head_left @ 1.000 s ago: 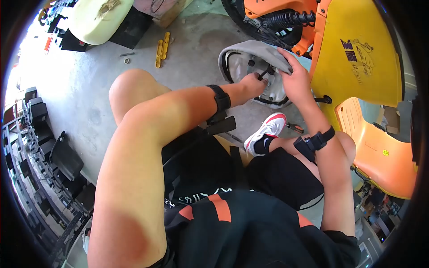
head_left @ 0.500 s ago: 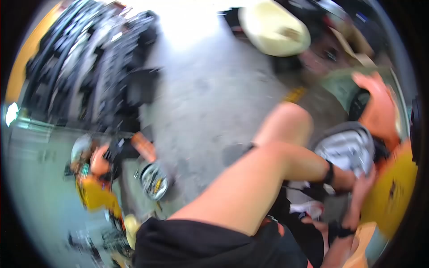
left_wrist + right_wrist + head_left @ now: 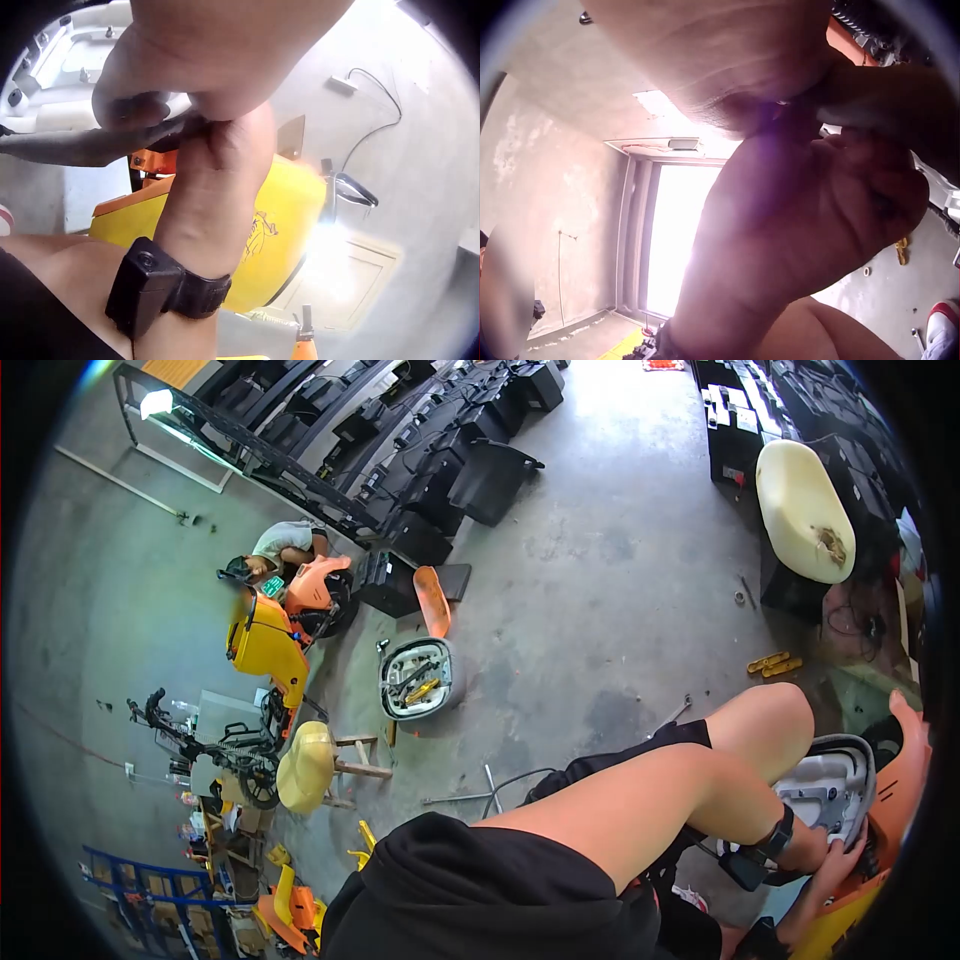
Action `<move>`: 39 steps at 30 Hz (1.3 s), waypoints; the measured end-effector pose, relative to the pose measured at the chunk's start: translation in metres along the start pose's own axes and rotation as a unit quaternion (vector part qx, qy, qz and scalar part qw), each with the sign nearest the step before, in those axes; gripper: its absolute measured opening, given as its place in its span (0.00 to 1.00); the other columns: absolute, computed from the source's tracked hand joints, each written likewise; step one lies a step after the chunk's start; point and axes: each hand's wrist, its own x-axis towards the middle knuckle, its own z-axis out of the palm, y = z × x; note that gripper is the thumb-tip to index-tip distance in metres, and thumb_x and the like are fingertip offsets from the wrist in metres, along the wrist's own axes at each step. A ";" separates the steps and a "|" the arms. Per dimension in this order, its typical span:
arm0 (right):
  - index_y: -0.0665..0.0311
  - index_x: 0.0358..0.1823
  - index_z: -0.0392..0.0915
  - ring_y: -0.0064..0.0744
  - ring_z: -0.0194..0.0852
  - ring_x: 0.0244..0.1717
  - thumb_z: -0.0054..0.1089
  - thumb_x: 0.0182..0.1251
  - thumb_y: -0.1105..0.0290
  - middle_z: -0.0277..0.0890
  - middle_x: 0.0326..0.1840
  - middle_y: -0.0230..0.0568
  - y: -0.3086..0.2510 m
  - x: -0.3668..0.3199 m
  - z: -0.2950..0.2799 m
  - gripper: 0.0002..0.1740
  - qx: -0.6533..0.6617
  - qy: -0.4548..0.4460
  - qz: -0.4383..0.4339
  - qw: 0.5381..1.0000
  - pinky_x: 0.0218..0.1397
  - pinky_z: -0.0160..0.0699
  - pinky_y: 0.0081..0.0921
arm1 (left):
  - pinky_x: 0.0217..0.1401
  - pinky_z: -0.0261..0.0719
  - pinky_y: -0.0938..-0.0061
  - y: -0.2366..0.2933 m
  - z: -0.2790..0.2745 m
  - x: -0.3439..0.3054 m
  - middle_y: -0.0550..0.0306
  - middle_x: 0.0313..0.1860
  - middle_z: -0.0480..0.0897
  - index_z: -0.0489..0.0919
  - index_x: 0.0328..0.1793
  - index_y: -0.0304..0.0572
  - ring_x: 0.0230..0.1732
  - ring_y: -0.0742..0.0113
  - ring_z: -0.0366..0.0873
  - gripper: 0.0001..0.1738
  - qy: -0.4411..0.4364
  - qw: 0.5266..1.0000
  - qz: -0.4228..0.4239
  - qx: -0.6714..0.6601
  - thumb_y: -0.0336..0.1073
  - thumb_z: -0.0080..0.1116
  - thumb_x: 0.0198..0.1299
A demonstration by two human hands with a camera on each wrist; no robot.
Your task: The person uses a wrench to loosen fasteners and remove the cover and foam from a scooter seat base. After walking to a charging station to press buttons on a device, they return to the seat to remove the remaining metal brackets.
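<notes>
Left hand (image 3: 808, 850) and right hand (image 3: 838, 870) — each grip clamped — hold the grey cover (image 3: 830, 785) (beside an orange scooter (image 3: 905, 770)).

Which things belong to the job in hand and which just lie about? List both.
In hand: grey cover, held by left hand and right hand; orange scooter beside it.
Lying about: tool tub, cream seat cushion, yellow pieces, orange panel.

Left hand (image 3: 806, 848), right hand (image 3: 843, 863) grip lower edge of grey scooter panel (image 3: 835, 785). Orange bodywork (image 3: 905, 780) just right of panel. Cream seat foam (image 3: 800, 510) well above panel. Open tool case (image 3: 452, 695) far left.
</notes>
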 end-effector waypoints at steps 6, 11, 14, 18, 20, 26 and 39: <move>0.62 0.69 0.63 0.40 0.62 0.66 0.43 0.55 0.82 0.63 0.70 0.43 0.000 -0.017 -0.011 0.35 0.048 0.019 0.053 0.997 0.66 0.61 0.30 | 0.60 0.77 0.64 -0.008 -0.014 -0.020 0.54 0.53 0.82 0.83 0.52 0.43 0.56 0.61 0.80 0.18 0.080 0.982 0.134 0.107 0.39 0.60 0.56; 0.61 0.70 0.63 0.41 0.61 0.68 0.46 0.59 0.81 0.60 0.71 0.44 0.021 -0.029 -0.026 0.33 0.064 0.013 0.059 0.996 0.69 0.58 0.33 | 0.52 0.80 0.62 0.042 0.023 0.039 0.49 0.48 0.84 0.83 0.49 0.40 0.48 0.56 0.83 0.16 0.153 0.697 -0.174 -0.678 0.37 0.61 0.56; 0.62 0.70 0.63 0.42 0.58 0.70 0.47 0.63 0.80 0.59 0.72 0.46 0.022 -0.038 -0.026 0.31 0.007 0.025 0.023 0.999 0.72 0.54 0.34 | 0.49 0.80 0.61 0.045 0.013 0.037 0.48 0.44 0.84 0.83 0.48 0.40 0.46 0.55 0.84 0.16 0.092 0.580 -0.251 -0.769 0.37 0.62 0.54; 0.64 0.71 0.61 0.42 0.55 0.72 0.47 0.66 0.78 0.56 0.74 0.48 0.040 -0.040 -0.037 0.30 -0.032 0.032 -0.016 0.999 0.74 0.50 0.33 | 0.46 0.79 0.60 0.050 0.004 0.018 0.46 0.40 0.84 0.83 0.46 0.39 0.44 0.54 0.83 0.15 0.072 0.576 -0.272 -0.767 0.36 0.62 0.53; 0.66 0.72 0.58 0.41 0.52 0.74 0.47 0.67 0.78 0.53 0.76 0.48 0.058 -0.041 -0.041 0.31 0.022 -0.023 0.035 0.999 0.75 0.48 0.33 | 0.46 0.78 0.60 0.053 0.004 0.017 0.44 0.39 0.84 0.83 0.45 0.39 0.44 0.53 0.83 0.14 0.095 0.655 -0.241 -0.710 0.35 0.62 0.53; 0.67 0.72 0.57 0.41 0.53 0.73 0.48 0.70 0.74 0.55 0.74 0.49 0.087 -0.047 -0.038 0.29 -0.057 -0.036 0.039 0.997 0.74 0.49 0.32 | 0.45 0.78 0.60 0.083 0.000 0.040 0.45 0.39 0.84 0.82 0.46 0.40 0.44 0.54 0.83 0.13 0.097 0.545 -0.278 -0.785 0.36 0.58 0.55; 0.67 0.74 0.54 0.40 0.60 0.69 0.57 0.67 0.62 0.59 0.72 0.49 0.065 -0.041 -0.018 0.38 -0.009 0.045 0.195 0.980 0.71 0.54 0.28 | 0.44 0.76 0.61 0.129 0.044 0.131 0.46 0.39 0.83 0.81 0.46 0.42 0.43 0.55 0.81 0.13 0.089 0.252 -0.360 -0.894 0.36 0.52 0.58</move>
